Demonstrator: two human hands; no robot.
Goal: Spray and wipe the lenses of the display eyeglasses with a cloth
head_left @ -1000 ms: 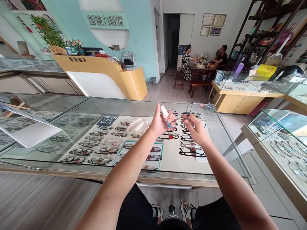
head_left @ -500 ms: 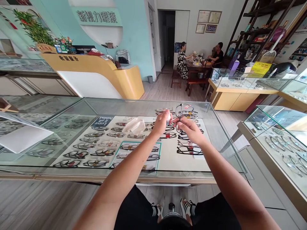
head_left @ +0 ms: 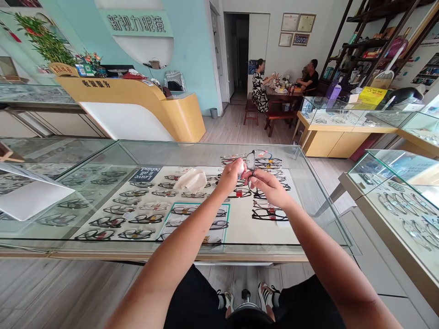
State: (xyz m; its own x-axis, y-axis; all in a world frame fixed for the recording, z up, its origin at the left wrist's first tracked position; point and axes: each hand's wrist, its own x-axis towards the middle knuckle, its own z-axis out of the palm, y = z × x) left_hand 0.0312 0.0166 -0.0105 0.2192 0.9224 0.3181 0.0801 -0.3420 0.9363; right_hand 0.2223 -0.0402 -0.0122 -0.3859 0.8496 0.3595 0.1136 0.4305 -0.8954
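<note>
Over the glass display case [head_left: 240, 252], my right hand [head_left: 269, 185] holds a pair of dark-rimmed glasses [head_left: 251, 161] by its lower part, with the lens side up. Close beside it on the left, my left hand [head_left: 231, 176] is wrapped round a small white object [head_left: 241, 167], mostly covered by the fingers. The two hands nearly meet at the glasses. A crumpled pale cloth [head_left: 190, 180] lies left of my left hand on the case. Rows of glasses [head_left: 270, 214] are visible beneath and around the hands.
A white folded board [head_left: 30, 194] stands at the left on the case. Another glass case [head_left: 404, 201] is at the right. Beyond are a yellow counter [head_left: 185, 116] and two people [head_left: 259, 87] seated at a dark table [head_left: 279, 94].
The glasses in my right hand have moved slightly left and tilted, closer to the white object in my left hand. The camera view has shifted a little.
</note>
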